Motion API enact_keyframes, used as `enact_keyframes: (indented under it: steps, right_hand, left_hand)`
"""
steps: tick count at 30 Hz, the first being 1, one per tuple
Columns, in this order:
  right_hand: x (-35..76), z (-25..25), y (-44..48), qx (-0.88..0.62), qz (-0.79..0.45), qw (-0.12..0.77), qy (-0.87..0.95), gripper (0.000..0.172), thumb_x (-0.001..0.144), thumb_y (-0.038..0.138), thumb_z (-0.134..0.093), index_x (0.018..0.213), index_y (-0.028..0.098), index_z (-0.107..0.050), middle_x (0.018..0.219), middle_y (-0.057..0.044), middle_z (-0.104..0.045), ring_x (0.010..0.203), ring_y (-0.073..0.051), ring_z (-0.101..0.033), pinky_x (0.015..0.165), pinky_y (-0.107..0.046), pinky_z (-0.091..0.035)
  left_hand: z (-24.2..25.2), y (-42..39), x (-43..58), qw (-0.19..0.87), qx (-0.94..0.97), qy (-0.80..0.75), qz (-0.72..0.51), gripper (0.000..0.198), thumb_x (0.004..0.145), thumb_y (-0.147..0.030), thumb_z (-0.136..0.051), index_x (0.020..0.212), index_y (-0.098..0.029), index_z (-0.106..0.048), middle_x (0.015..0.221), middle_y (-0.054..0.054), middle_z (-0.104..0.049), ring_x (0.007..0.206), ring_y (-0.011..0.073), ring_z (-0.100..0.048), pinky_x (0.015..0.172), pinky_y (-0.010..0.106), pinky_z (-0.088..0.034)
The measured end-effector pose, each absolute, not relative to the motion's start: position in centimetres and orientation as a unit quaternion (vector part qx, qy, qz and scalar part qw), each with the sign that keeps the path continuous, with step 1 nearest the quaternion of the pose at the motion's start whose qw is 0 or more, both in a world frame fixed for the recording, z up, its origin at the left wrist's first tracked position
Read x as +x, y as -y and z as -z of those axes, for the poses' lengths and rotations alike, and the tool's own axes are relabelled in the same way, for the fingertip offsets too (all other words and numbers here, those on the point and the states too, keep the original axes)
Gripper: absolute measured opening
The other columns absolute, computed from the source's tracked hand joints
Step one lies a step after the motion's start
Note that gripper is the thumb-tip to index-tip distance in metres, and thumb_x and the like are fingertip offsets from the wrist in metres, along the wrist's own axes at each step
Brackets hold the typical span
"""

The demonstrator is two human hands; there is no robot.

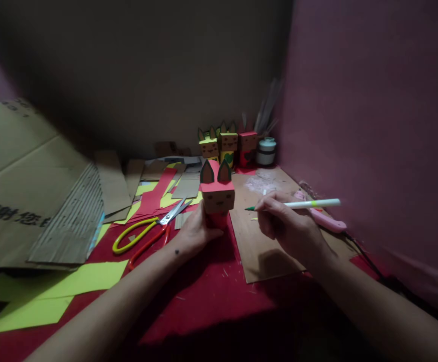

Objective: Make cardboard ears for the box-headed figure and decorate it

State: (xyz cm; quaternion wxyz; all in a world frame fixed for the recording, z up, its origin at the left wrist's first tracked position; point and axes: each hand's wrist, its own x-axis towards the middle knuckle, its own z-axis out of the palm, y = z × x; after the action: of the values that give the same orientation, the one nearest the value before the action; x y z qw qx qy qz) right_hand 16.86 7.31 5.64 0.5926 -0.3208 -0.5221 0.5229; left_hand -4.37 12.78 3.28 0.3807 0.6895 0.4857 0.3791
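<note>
My left hand (196, 229) is closed round the red lower body of a cardboard animal figure (217, 198). The figure stands upright, with a box head, a red top, two pointed ears edged in dark green and a small drawn face towards me. Between the fingers of my right hand (284, 221) is a white marker (309, 203) with a green brush tip, held level. That tip points left at the figure, a short gap away from it. A white cap-like end also shows by my right fingers; whether they hold it I cannot tell.
Yellow-and-red scissors (162, 223) lie open to the left. Three similar figures (228, 143) stand at the back beside a pale jar (266, 151). A pink glue gun (328, 221) lies right, on a cardboard sheet (264, 256). Yellow paper (86, 279) and a large carton (15, 186) fill the left.
</note>
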Motion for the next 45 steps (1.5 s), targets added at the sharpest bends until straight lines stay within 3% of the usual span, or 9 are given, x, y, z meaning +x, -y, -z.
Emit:
enact_keyframes:
  steps: [4, 9, 15, 21, 26, 32, 41, 45]
  right_hand:
    - [16.6, -6.1, -7.6, -0.333, -0.514, 0.601, 0.513, 0.024, 0.092, 0.033, -0.062, 0.073, 0.020, -0.068, 0.045, 0.006, -0.051, 0.042, -0.008, -0.039, 0.045, -0.027, -0.024]
    - [15.9, -7.7, -8.3, -0.310, -0.528, 0.617, 0.494, 0.006, 0.083, 0.027, -0.066, 0.079, 0.022, -0.067, 0.046, 0.006, -0.057, 0.041, -0.010, -0.046, 0.042, -0.023, -0.031]
    - [14.5, -9.1, -8.6, -0.249, -0.499, 0.644, 0.524, 0.005, 0.085, 0.017, -0.069, 0.088, 0.022, -0.070, 0.064, 0.004, -0.068, 0.058, -0.011, -0.061, 0.055, -0.023, -0.046]
    - [13.1, -8.3, -7.8, -0.313, -0.409, 0.655, 0.554, 0.004, 0.090, 0.023, -0.070, 0.090, 0.025, -0.067, 0.066, 0.005, -0.064, 0.057, -0.013, -0.058, 0.053, -0.025, -0.046]
    - [11.9, -6.7, -7.5, -0.292, -0.457, 0.660, 0.520, 0.006, 0.096, 0.027, -0.068, 0.092, 0.028, -0.064, 0.061, 0.007, -0.060, 0.050, -0.011, -0.055, 0.049, -0.024, -0.045]
    - [11.8, -6.2, -7.0, -0.309, -0.430, 0.650, 0.544, 0.006, 0.097, 0.030, -0.070, 0.093, 0.029, -0.066, 0.068, 0.007, -0.062, 0.055, -0.009, -0.054, 0.050, -0.021, -0.044]
    - [11.5, -6.0, -7.3, -0.332, -0.391, 0.646, 0.565, 0.007, 0.098, 0.028, -0.068, 0.091, 0.028, -0.065, 0.067, 0.007, -0.061, 0.055, -0.009, -0.055, 0.051, -0.021, -0.046]
    - [11.5, -6.1, -7.3, -0.327, -0.398, 0.638, 0.572, 0.009, 0.098, 0.028, -0.067, 0.091, 0.027, -0.063, 0.070, 0.007, -0.060, 0.056, -0.009, -0.056, 0.052, -0.022, -0.046]
  left_hand:
    - [-4.3, -12.5, -3.9, 0.405, 0.659, -0.490, -0.403, 0.049, 0.053, -0.012, -0.080, 0.096, -0.022, -0.060, 0.103, 0.005, -0.071, 0.103, 0.0315, -0.065, 0.091, 0.042, -0.052]
    - [-6.0, -11.9, -4.5, 0.476, 0.620, -0.457, -0.424, 0.046, 0.060, -0.025, -0.087, 0.100, -0.018, -0.064, 0.092, 0.005, -0.072, 0.090, 0.0281, -0.068, 0.079, 0.038, -0.055]
    - [-7.3, -10.7, -4.3, 0.572, 0.599, -0.365, -0.425, 0.042, 0.073, -0.031, -0.087, 0.111, -0.018, -0.072, 0.098, 0.007, -0.075, 0.100, 0.0294, -0.071, 0.087, 0.038, -0.057]
    - [-8.3, -9.5, -3.5, 0.689, 0.503, -0.283, -0.439, 0.034, 0.073, -0.023, -0.086, 0.105, -0.017, -0.076, 0.095, 0.008, -0.076, 0.088, 0.0244, -0.070, 0.084, 0.036, -0.057]
    - [-8.6, -8.6, -3.9, 0.708, 0.487, -0.276, -0.430, 0.023, 0.078, -0.019, -0.083, 0.099, -0.016, -0.077, 0.094, 0.007, -0.076, 0.086, 0.0227, -0.070, 0.084, 0.034, -0.057]
    - [-7.2, -8.7, -4.4, 0.704, 0.492, -0.245, -0.451, 0.023, 0.079, -0.019, -0.083, 0.101, -0.017, -0.077, 0.096, 0.006, -0.076, 0.095, 0.0231, -0.071, 0.094, 0.036, -0.056]
    - [-6.9, -8.5, -4.6, 0.700, 0.483, -0.257, -0.459, 0.027, 0.076, -0.019, -0.085, 0.101, -0.017, -0.075, 0.097, 0.006, -0.075, 0.092, 0.0212, -0.069, 0.088, 0.033, -0.057]
    - [-6.9, -8.5, -4.5, 0.705, 0.477, -0.252, -0.460, 0.029, 0.076, -0.015, -0.082, 0.104, -0.017, -0.075, 0.100, 0.009, -0.077, 0.095, 0.0250, -0.072, 0.091, 0.038, -0.057]
